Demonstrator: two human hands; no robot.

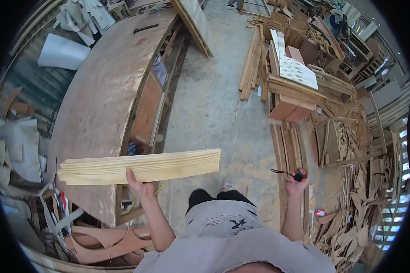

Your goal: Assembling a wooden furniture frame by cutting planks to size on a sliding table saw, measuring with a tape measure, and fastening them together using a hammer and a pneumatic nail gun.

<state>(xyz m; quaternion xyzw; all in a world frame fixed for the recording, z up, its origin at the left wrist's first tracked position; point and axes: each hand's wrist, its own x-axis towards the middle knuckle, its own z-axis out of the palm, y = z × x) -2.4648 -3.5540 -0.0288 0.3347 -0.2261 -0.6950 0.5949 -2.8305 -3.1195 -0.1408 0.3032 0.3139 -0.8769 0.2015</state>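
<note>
My left hand (pixel 141 187) grips a bundle of pale wooden boards (pixel 177 166) near its middle, with the thumb on the near face and the other fingers hidden behind. The boards lie roughly level across my front, their left end over the workbench (pixel 91 109) and their right end over the floor. Whether they touch the bench I cannot tell. Off to the right, my right hand (pixel 297 184) is closed around a black and orange tape measure (pixel 300 174), whose dark wrist strap (pixel 281 171) sticks out to the left.
A hammer (pixel 146 28) lies at the bench's far end. One large panel (pixel 193 27) leans against the bench. Long planks (pixel 253 63) and a stack topped by a white perforated sheet (pixel 296 70) line the right side. Wood offcuts (pixel 351 223) heap at lower right, curved scraps (pixel 105 245) at lower left.
</note>
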